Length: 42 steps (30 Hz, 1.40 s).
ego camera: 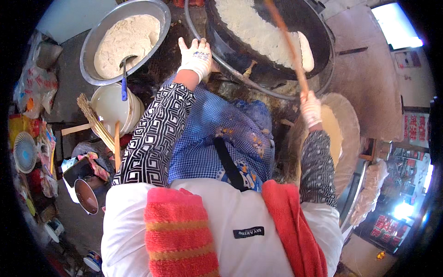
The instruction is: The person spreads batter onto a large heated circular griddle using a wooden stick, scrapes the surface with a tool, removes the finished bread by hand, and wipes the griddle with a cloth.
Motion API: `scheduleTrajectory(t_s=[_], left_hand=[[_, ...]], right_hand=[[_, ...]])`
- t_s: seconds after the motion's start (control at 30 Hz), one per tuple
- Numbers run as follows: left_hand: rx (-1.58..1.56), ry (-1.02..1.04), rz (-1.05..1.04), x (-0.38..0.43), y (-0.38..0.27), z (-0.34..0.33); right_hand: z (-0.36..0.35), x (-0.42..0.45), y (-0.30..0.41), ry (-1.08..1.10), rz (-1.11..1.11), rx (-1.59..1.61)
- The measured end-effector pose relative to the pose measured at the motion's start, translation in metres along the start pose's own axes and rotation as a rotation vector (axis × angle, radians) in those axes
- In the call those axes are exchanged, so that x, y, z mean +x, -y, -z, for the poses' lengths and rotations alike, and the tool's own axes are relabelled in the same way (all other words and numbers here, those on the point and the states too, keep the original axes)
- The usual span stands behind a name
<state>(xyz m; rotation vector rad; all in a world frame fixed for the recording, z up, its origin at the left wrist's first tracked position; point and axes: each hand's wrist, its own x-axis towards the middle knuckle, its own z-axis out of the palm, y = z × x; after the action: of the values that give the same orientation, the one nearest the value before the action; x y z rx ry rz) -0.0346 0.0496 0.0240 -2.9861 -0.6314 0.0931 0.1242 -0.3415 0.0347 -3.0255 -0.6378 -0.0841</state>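
In my right hand [310, 108], which wears a white glove, is a long wooden stick [284, 33]. The stick slants up across a large round black griddle [266, 10], and its far end leaves the top of the picture. A broad band of pale batter [254, 36] curves over the hot plate, with a thick smooth roll of batter [306, 52] at its right end. My left hand [196, 59], also gloved, lies beside the grey ring-shaped pipe [230, 69] around the griddle. Its fingers are spread; whether they touch the pipe is hard to tell.
A metal basin [84, 62] of thick batter holds a blue-handled ladle [124, 86]. Below it stands a white bucket [138, 107] with a straw brush [98, 126] and a wooden stick. By my right forearm, flat yellowish pancakes [328, 128] lie on a round plastic-covered tray [349, 138].
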Motion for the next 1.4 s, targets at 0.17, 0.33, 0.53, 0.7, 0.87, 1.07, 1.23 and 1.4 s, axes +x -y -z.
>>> scheduleTrajectory(t_s=[0.17, 0.33, 0.53, 0.7, 0.87, 1.07, 1.23, 1.4], left_hand=[[0.000, 0.068, 0.057, 0.027, 0.019, 0.000], [-0.114, 0.119, -0.096, -0.013, -0.030, 0.044], [-0.051, -0.215, -0.337, -0.070, -0.088, -0.019], [0.021, -0.205, -0.355, -0.066, -0.076, -0.024], [-0.003, -0.195, -0.302, -0.059, -0.062, -0.026], [-0.009, -0.185, -0.242, -0.047, -0.052, -0.017], [-0.016, -0.126, -0.175, -0.040, -0.029, -0.017], [-0.049, -0.172, -0.107, -0.023, -0.016, -0.016]], right_hand=[[-0.006, 0.023, -0.028, -0.025, -0.229, -0.039], [0.008, 0.008, 0.006, 0.010, -0.115, -0.066], [0.002, 0.018, -0.012, 0.013, -0.198, -0.043], [-0.018, -0.004, -0.015, 0.052, -0.062, -0.054], [-0.014, 0.025, -0.036, -0.063, -0.169, -0.025], [-0.022, 0.034, -0.050, -0.087, -0.201, -0.066], [-0.005, 0.026, -0.006, -0.034, -0.058, -0.010], [-0.008, 0.029, -0.037, 0.002, -0.255, -0.022]])
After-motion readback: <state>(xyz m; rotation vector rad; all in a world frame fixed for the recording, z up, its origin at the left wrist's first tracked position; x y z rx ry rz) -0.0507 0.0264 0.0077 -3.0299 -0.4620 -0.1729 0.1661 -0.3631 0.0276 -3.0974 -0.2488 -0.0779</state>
